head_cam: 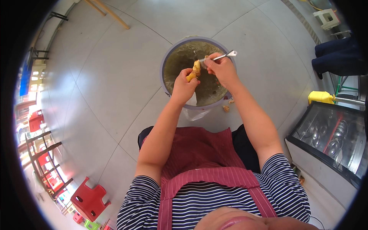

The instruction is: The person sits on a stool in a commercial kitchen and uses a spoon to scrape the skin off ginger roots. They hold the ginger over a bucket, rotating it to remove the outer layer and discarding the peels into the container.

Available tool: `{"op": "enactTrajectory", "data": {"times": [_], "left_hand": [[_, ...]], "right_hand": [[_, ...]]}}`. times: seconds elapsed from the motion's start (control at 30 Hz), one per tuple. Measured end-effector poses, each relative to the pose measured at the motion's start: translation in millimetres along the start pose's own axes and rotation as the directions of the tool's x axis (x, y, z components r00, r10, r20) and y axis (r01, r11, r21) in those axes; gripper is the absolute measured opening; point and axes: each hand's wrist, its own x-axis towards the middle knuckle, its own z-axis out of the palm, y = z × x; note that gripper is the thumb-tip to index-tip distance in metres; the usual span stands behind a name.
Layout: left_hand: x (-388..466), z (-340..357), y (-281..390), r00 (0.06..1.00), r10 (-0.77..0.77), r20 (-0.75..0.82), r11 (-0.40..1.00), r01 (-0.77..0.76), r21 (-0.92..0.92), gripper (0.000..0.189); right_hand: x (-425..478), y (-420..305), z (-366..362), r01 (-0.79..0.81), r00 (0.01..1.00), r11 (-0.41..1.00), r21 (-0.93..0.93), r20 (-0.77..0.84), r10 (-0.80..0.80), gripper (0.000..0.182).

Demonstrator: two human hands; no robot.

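A knobbly piece of ginger root (196, 66), partly peeled to pale yellow, is held upright in my left hand (185, 86). My right hand (220, 69) grips a slim metal tool (222, 56), a spoon or peeler, by its shaft. Its handle end, with a hanging hole, sticks out to the right. The working end is blurred and lies close to the ginger's upper tip. Another brown lump, perhaps ginger, shows partly behind my right fingers. Both hands are over a round tub (163, 72) with a grey-purple rim and a clear plastic liner. Murky contents fill its inside.
Small ginger pieces (226, 108) lie on the grey tiled floor (120, 72) beside the tub. A red plastic stool (90, 199) stands at lower left, a glass-topped cabinet (330, 141) at right. A person's dark-clad legs (339, 57) and wooden legs (113, 15) are farther off.
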Motion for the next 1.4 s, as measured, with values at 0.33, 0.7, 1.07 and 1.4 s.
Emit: {"op": "enactTrajectory", "data": {"times": [0.33, 0.7, 1.07, 1.4], "left_hand": [[-6.4, 9.1, 8.7, 1.000, -0.003, 0.022, 0.980, -0.001, 0.198, 0.035], [-8.3, 4.3, 7.6, 0.986, -0.088, 0.140, 0.896, 0.140, -0.422, 0.040], [-14.2, 10.1, 10.3, 0.983, -0.163, 0.082, 0.801, 0.181, -0.571, 0.043], [-7.0, 2.2, 8.1, 0.993, -0.014, 0.121, 0.921, 0.060, -0.384, 0.031]], "right_hand": [[-4.6, 19.3, 1.2, 0.110, 0.994, 0.973, -0.202, 0.012, -0.109, 0.018], [-18.5, 15.3, 11.5, 0.186, 0.982, 0.968, -0.168, 0.056, -0.179, 0.019], [-20.0, 10.9, 10.1, 0.102, 0.995, 0.992, 0.072, -0.030, -0.100, 0.023], [-21.6, -12.0, -7.8, 0.015, 0.973, 0.969, -0.247, 0.228, 0.043, 0.019]]}}
